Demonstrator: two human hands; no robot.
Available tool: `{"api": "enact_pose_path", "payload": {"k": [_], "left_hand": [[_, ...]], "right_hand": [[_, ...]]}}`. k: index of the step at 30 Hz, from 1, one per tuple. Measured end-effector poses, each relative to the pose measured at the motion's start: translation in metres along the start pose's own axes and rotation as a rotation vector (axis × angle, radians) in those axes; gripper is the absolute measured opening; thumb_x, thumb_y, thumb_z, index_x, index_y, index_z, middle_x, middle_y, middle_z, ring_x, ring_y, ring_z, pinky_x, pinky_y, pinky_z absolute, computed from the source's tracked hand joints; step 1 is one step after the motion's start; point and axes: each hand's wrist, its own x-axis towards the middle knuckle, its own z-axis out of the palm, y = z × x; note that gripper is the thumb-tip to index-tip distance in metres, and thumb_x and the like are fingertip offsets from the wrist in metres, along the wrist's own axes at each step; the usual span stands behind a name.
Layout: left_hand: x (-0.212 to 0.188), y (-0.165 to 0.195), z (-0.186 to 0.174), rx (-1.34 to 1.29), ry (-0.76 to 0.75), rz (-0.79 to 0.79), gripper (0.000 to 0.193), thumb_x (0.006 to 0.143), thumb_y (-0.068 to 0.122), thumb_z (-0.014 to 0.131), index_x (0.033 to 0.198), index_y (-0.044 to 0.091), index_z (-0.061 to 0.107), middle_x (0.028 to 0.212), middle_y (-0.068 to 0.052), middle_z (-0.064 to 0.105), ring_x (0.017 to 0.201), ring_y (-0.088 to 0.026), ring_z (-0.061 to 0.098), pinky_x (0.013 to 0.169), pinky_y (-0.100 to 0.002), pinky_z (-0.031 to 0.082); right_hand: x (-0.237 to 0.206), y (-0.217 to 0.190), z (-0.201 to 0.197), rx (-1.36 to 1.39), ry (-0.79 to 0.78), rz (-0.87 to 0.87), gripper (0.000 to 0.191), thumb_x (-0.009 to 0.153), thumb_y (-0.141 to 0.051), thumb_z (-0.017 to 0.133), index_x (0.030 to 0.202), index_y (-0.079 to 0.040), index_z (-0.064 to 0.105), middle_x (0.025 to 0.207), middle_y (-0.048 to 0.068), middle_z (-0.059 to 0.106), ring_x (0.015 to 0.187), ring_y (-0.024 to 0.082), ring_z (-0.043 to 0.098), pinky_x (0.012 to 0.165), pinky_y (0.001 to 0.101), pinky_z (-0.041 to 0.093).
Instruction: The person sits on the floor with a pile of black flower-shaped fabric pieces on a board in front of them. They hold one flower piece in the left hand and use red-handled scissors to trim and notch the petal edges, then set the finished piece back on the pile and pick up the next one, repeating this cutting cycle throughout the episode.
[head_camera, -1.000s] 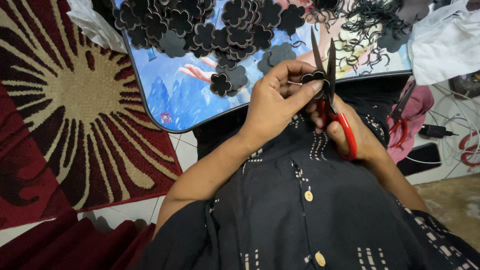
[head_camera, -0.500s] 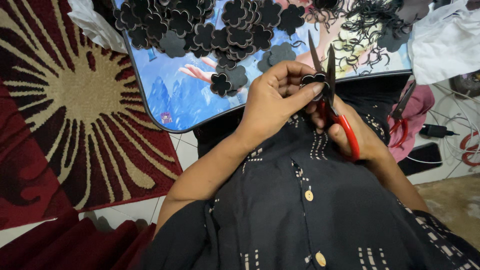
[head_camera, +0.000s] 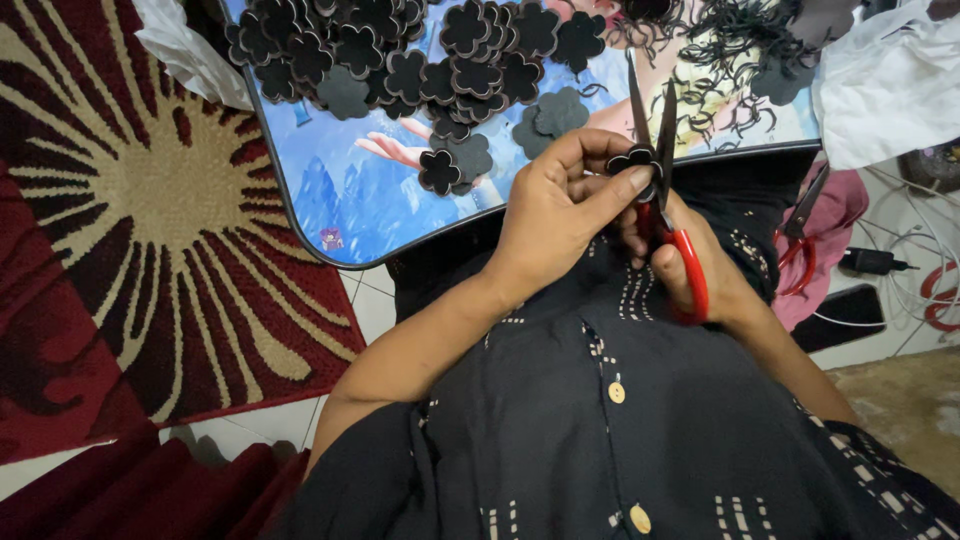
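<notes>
Red sunburst rug (head_camera: 130, 220), white tiled floor (head_camera: 370, 300), picture-printed board (head_camera: 340, 190)

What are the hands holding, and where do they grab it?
The left hand pinches a black flower cutout by its edge. The right hand grips scissors by their red handles.

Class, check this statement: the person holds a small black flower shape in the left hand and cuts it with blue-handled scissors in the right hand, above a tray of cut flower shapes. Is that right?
Not quite. The scissors have red handles, not blue, as the head view shows. The rest holds: the left hand pinches the black flower shape, the right hand works the scissors, and the tray holds cut flower shapes.
</notes>
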Motion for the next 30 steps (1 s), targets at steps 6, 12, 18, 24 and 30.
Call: {"api": "enact_pose_path", "payload": {"k": [6,12,18,24,30], "left_hand": [[-0.001,0.001,-0.001,0.076,0.007,0.003,0.027,0.099,0.007,0.073,0.122,-0.002,0.062,0.104,-0.006,0.070,0.088,-0.006,0.071,0.076,-0.021,0.058],[0.000,0.003,-0.003,0.069,0.000,-0.005,0.028,0.098,0.006,0.073,0.123,-0.002,0.062,0.104,-0.005,0.069,0.086,-0.006,0.070,0.076,-0.021,0.058],[-0.001,0.007,-0.006,0.148,0.008,0.012,0.028,0.096,0.005,0.074,0.121,-0.001,0.063,0.107,-0.004,0.070,0.090,-0.007,0.070,0.078,-0.022,0.057],[-0.002,0.010,-0.006,0.179,0.005,0.039,0.027,0.097,0.006,0.075,0.120,-0.001,0.064,0.108,-0.005,0.072,0.092,-0.007,0.071,0.080,-0.022,0.058],[-0.002,0.012,-0.007,0.145,-0.010,0.021,0.028,0.097,0.007,0.074,0.121,-0.001,0.063,0.108,-0.005,0.072,0.092,-0.007,0.071,0.082,-0.022,0.058]], "right_hand": [[-0.001,-0.001,0.001,0.031,0.012,0.038,0.097,0.089,-0.088,0.044,0.132,-0.001,0.046,0.090,0.002,0.049,0.076,0.010,0.048,0.068,0.0263,0.047],[-0.001,0.000,0.002,0.044,0.031,0.094,0.099,0.085,-0.088,0.047,0.133,-0.001,0.047,0.088,0.001,0.048,0.072,0.009,0.046,0.063,0.0242,0.044],[-0.003,0.000,-0.001,0.056,-0.007,0.102,0.104,0.085,-0.086,0.049,0.145,-0.001,0.041,0.095,0.002,0.049,0.076,0.009,0.045,0.065,0.0242,0.045],[-0.004,-0.001,-0.005,0.015,-0.033,0.040,0.107,0.088,-0.085,0.049,0.152,-0.001,0.035,0.105,0.002,0.053,0.083,0.011,0.049,0.071,0.0258,0.047],[-0.003,0.000,-0.002,0.043,-0.008,0.110,0.108,0.083,-0.087,0.049,0.149,-0.002,0.039,0.098,0.002,0.050,0.077,0.010,0.047,0.065,0.0254,0.046]]}}
